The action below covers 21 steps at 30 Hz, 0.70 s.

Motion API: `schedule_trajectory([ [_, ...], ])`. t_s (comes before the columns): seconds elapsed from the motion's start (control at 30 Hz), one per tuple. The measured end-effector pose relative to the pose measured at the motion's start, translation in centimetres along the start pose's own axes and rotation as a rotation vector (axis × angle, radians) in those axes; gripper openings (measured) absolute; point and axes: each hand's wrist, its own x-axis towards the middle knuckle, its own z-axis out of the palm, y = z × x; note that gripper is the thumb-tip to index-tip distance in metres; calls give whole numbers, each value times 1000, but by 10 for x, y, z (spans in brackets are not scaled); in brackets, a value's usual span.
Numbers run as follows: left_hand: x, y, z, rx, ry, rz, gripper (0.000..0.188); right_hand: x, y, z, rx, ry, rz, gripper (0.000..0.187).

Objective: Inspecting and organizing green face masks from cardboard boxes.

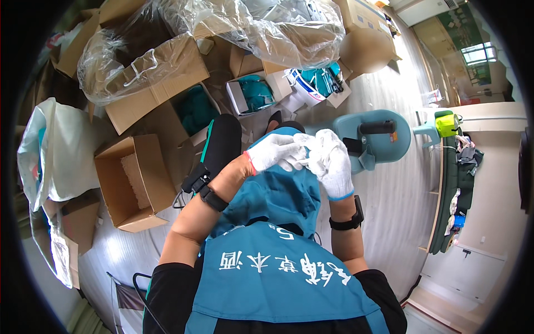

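Note:
Both my hands wear white knit gloves and meet over my lap, above the blue apron [267, 195]. My left hand [275, 152], in a glove with a red-edged cuff, has its fingers bent and closed near the fingertips of the other. My right hand [332, 161], in a glove with a blue-edged cuff, is curled up beside it. Something small and whitish seems to be pinched between them; against the white gloves I cannot make out what it is.
Right of my hands is a light-blue plastic seat [397, 147] with a black cylinder [377, 127] on it. Ahead stand boxes of teal items [256, 93] and a plastic-lined carton [161, 72]. An open cardboard box [153, 183] and white sack [72, 150] are at left.

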Motion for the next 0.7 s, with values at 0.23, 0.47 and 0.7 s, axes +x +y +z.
schedule_trajectory([
  [0.23, 1, -4, 4, -348, -107, -83, 33, -3, -20, 12, 446, 20, 187, 19],
  [0.47, 1, -2, 12, -231, -101, -129, 26, -5, -19, 13, 387, 54, 205, 17],
  [0.7, -7, 2, 31, 339, -19, -92, 22, -5, -5, 3, 491, 183, 201, 19],
])
